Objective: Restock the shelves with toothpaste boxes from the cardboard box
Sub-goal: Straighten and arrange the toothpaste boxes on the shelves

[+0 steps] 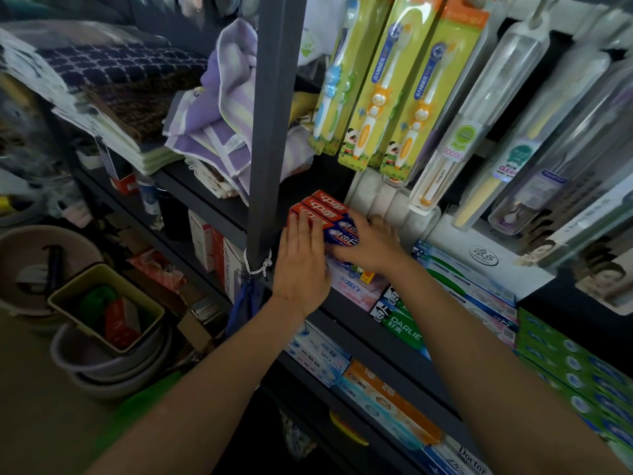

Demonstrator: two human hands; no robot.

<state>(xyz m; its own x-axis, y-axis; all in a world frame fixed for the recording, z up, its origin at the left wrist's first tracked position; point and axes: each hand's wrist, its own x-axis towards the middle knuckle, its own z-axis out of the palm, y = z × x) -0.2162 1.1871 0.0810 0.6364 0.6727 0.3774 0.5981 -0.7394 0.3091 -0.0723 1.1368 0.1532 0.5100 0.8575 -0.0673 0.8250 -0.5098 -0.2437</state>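
Through the head camera I saw both hands at the shelf (346,313), laid on a row of red-and-blue toothpaste boxes (325,214) that lay side by side on top of other stock, just right of the dark upright post (270,132). My left hand (301,265) lay flat on the near ends of the boxes, its fingers straight and close together, pressing rather than gripping. My right hand (371,241) rested on their blue right-hand ends with the fingers spread over the far side; I could not tell whether those fingers curled round a box or only lay against it. The cardboard box did not show.

Below and to the right of the hands, green Darlie boxes (400,323) and more toothpaste cartons filled the shelf front. Children's toothbrush packs (380,94) hung above, with clear-cased toothbrushes (493,108) further right. Left of the post sat folded towels (222,108), and down on the floor at the left stood stacked basins (113,371) with a small square bin (106,306) in the top one.
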